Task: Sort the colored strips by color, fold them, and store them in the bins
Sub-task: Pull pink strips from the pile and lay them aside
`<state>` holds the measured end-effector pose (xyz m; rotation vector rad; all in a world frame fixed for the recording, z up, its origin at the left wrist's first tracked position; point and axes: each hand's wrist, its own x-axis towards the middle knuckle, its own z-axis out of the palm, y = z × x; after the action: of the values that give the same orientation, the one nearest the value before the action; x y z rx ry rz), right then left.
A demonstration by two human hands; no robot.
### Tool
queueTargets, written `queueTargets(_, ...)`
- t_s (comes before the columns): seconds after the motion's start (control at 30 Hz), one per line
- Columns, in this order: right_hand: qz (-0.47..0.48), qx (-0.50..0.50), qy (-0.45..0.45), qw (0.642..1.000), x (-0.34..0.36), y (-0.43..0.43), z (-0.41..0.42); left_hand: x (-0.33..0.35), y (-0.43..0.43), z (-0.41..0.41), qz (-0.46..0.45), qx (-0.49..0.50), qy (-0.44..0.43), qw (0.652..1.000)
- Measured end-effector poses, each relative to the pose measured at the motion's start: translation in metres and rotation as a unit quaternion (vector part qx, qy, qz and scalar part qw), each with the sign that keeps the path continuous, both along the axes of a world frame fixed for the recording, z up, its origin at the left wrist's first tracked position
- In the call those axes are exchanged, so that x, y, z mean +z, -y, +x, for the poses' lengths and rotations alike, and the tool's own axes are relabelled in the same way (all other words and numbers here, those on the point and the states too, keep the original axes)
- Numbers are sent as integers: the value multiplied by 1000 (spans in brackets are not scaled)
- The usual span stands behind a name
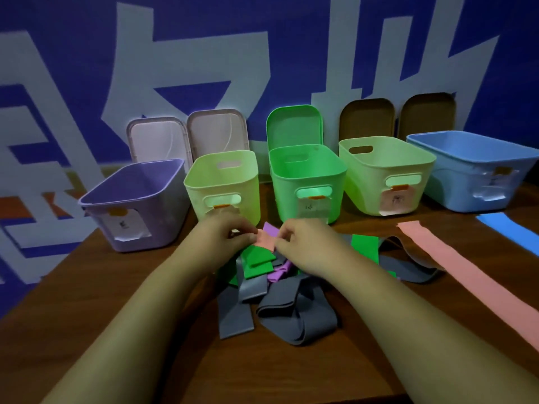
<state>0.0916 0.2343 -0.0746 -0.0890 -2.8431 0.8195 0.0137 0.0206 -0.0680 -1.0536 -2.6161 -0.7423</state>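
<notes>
Centrally, a short folded pink strip [264, 241] is pinched at its left end by the left hand [230, 234] and at its right end by the right hand [302, 244], just above a heap of grey strips [280, 310], green strips [258, 263] and a purple strip [278, 272]. Bare wooden table [102, 301] lies open at near left; a long pink strip [472, 281] runs along the right side, with a blue strip [507, 228] beyond it. Just beyond the hands stand five open bins, left to right: purple bin [137, 205], pale green bin [224, 182], green bin [306, 176], second pale green bin [385, 173], blue bin [478, 167]; their floors are hidden. Lids [294, 126] lean against the wall behind.
</notes>
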Motion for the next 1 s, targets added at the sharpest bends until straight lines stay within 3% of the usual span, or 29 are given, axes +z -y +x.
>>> queueTargets(0.37, -101, 24, -27, 994, -22, -9, 1, -1, 6, -8, -17, -98, -71, 993)
queueTargets(0.8, -149, 49, -18, 988, -25, -14, -1, -10, -2, -8, -21, -23, -91, 995)
queueTargets(1.0, -137, 64, -29, 988, -21, -11, 1, -15, -11, -15, -54, 15, -50, 997)
